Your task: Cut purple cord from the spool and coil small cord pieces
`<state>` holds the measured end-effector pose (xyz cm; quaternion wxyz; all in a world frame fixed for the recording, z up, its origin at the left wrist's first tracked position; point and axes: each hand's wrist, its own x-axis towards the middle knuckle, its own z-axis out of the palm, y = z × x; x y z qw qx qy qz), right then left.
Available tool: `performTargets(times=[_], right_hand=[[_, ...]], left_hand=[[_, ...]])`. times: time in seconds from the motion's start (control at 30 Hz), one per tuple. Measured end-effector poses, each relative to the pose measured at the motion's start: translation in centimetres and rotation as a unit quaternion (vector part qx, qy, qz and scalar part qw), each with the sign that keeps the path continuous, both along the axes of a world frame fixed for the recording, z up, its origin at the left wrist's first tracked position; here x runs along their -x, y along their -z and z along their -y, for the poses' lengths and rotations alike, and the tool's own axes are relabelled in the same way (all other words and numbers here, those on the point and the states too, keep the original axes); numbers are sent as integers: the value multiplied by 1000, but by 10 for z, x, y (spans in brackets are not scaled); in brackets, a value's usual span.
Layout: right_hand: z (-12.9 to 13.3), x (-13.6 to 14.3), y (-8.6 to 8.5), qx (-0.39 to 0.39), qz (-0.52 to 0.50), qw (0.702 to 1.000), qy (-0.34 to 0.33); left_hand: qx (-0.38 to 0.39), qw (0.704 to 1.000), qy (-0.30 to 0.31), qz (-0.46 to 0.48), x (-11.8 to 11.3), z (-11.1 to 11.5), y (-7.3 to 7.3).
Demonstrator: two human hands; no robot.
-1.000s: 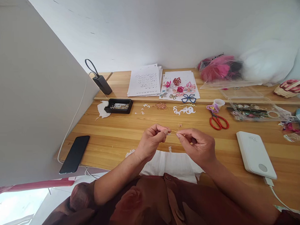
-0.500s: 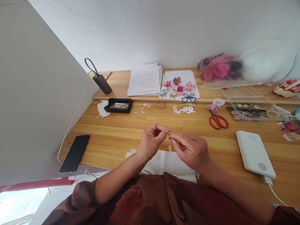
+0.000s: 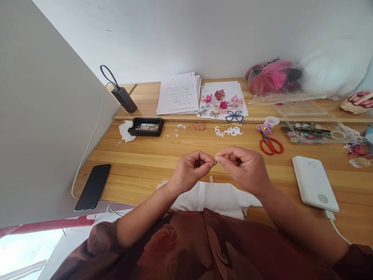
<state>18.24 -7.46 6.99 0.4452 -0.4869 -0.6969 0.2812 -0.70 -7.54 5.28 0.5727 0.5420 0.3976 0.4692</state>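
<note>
My left hand (image 3: 192, 171) is closed in a pinch on a tiny piece, too small to make out, above the white cloth (image 3: 199, 197) at the table's front edge. Fingertip to fingertip with it, my right hand (image 3: 246, 168) pinches at the same spot; what it holds is too small to name. Behind the hands lie white curved cutouts (image 3: 232, 130), a small heap of copper-coloured pieces (image 3: 200, 126) and a few small white crescents (image 3: 181, 126). Coloured flower and butterfly shapes (image 3: 223, 105) rest on white paper farther back.
Red-handled scissors (image 3: 271, 146), a white power bank (image 3: 315, 183) and a clear box (image 3: 319, 134) are at the right. At the left are a black tray (image 3: 146, 132), a phone (image 3: 93, 187) and a black device (image 3: 124, 98). Perforated paper sheets (image 3: 178, 95) lie at the back.
My right hand has moved up, and its fingertips now meet those of my left hand. The view has shifted slightly, and more of the white cloth shows.
</note>
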Motion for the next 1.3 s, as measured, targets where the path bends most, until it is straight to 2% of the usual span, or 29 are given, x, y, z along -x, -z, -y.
performTargets(times=[0.17, 0.27, 0.43, 0.63, 0.9, 1.3], right_hand=[[-10, 1, 10, 98, -101, 990, -13], [-12, 4, 13, 131, -137, 982, -16], [-11, 5, 12, 112, -127, 986, -8], [-12, 3, 15, 91, -104, 990, -3], [-11, 4, 14, 107, -120, 987, -2], [-13, 3, 22, 156, -180, 971, -7]], left_hand=[[76, 994, -4, 78, 0, -3, 0], [130, 985, -11, 110, -1, -4, 1], [156, 980, -3, 123, -2, -4, 2], [189, 974, 40, 122, -2, -1, 0], [224, 962, 41, 153, -2, -2, -1], [249, 952, 41, 170, 0, -3, 0]])
